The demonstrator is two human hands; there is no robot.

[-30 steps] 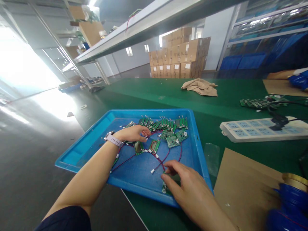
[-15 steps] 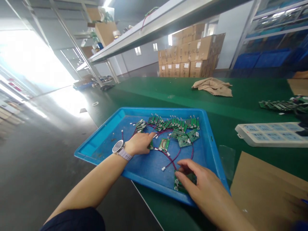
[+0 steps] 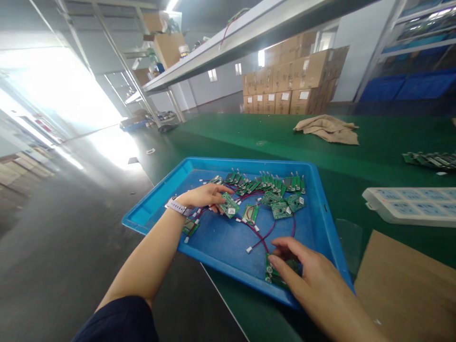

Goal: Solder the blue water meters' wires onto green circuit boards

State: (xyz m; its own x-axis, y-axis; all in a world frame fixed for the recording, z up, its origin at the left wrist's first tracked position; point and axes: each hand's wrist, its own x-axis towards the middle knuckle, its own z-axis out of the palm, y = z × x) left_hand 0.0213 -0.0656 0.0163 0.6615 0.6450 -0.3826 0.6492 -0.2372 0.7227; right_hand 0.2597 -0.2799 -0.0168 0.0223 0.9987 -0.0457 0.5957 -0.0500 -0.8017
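A blue plastic tray sits at the edge of a green table and holds several small green circuit boards with red wires. My left hand, a watch on its wrist, reaches into the tray with fingers closed on one green board. My right hand rests at the tray's near right corner, fingers curled over a small stack of boards. A row of boards stands along the tray's far side.
A white power strip lies to the right on the green table. A brown cloth lies farther back, more boards at far right, a cardboard sheet near right. Stacked cartons stand behind.
My left hand has picked a green board out of the pile and drawn it slightly forward. My right hand stays on the stack. The view has shifted left.
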